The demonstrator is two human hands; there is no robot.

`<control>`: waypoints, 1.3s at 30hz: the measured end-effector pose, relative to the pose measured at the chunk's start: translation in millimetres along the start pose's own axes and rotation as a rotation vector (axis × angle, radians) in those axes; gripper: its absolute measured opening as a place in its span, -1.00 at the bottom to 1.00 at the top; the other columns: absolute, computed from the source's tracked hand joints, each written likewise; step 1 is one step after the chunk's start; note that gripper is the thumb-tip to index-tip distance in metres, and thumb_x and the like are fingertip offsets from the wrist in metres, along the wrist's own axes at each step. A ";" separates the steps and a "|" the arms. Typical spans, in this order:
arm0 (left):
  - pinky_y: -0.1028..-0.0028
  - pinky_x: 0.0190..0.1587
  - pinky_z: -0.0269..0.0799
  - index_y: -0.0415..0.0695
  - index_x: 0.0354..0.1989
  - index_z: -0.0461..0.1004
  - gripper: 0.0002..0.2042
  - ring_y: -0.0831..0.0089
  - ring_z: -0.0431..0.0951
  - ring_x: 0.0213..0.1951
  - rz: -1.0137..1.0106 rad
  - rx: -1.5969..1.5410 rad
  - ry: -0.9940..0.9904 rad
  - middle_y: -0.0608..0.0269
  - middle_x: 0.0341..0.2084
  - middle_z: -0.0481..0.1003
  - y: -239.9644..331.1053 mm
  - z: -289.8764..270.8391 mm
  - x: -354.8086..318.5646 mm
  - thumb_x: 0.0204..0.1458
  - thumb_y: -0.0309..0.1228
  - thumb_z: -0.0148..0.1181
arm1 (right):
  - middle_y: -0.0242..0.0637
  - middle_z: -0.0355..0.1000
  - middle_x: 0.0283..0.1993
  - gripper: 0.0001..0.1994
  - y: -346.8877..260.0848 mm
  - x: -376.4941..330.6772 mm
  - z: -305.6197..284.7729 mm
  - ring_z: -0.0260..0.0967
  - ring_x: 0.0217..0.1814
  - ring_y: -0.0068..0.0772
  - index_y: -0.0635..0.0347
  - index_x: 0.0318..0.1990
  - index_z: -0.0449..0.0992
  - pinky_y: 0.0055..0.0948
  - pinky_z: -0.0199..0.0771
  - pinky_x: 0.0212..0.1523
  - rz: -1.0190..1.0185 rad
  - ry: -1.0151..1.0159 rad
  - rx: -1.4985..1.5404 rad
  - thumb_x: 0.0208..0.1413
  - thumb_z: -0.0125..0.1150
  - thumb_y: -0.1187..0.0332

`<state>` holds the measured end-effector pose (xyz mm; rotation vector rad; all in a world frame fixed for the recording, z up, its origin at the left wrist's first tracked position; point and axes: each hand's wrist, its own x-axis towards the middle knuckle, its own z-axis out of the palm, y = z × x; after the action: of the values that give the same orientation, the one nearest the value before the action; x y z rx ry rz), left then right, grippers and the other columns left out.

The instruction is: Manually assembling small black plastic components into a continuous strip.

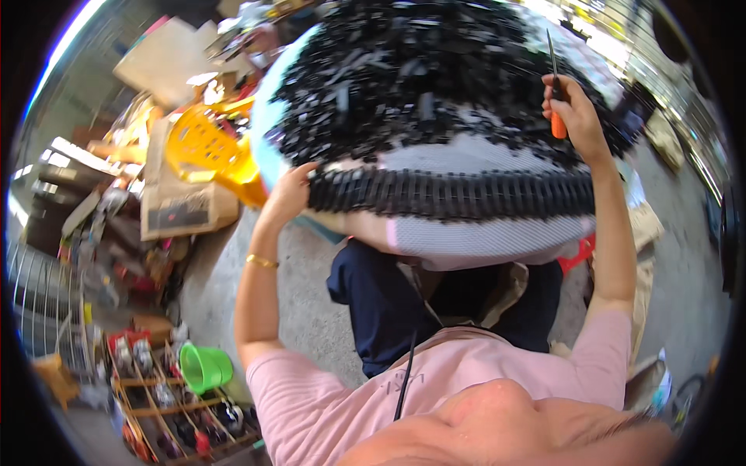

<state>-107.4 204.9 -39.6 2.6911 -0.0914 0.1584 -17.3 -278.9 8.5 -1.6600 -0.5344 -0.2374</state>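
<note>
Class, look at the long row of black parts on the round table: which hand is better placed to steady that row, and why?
Left. The left hand already rests against the end of the row of black parts, while the right hand is raised above it, gripping an orange-handled tool.

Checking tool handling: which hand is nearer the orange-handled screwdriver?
Right. The right hand grips the orange-handled screwdriver above the black parts; the left hand rests at the far end of the row of black parts.
</note>
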 end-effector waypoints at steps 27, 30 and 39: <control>0.48 -0.24 0.43 -0.30 -0.13 0.43 -0.43 0.37 0.53 -0.29 0.738 -0.749 -0.315 0.06 -0.34 0.51 453.4 175.8 146.9 -0.15 -0.03 0.26 | -0.54 0.19 -0.68 -0.73 72.9 -56.1 -94.0 0.09 -0.76 -0.74 0.20 -0.33 0.43 -0.69 0.09 -0.76 -0.045 0.536 0.143 0.16 -0.04 0.18; 0.44 -0.33 0.46 -0.26 -0.28 0.51 -0.52 0.34 0.56 -0.42 0.673 -0.926 -0.381 0.05 -0.50 0.53 463.7 209.7 165.0 -0.15 -0.03 0.22 | -0.52 0.22 -0.69 -0.74 74.4 -53.4 -94.7 0.12 -0.76 -0.72 0.19 -0.41 0.41 -0.68 0.09 -0.77 -0.007 0.549 0.179 0.14 -0.01 0.18; 0.32 -0.34 0.45 -0.27 -0.47 0.54 -0.66 0.11 0.54 -0.49 0.436 -0.866 -0.408 -0.09 -0.60 0.50 471.0 219.8 172.0 -0.12 -0.18 0.09 | -0.49 0.23 -0.72 -0.78 74.0 -50.0 -104.6 0.14 -0.78 -0.69 0.16 -0.53 0.34 -0.68 0.05 -0.79 0.042 0.512 0.164 0.09 -0.01 0.27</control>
<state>42.3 -321.1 -14.7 1.7688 -0.6977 -0.2524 -10.3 -397.1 -61.6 -1.3792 -0.1271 -0.5541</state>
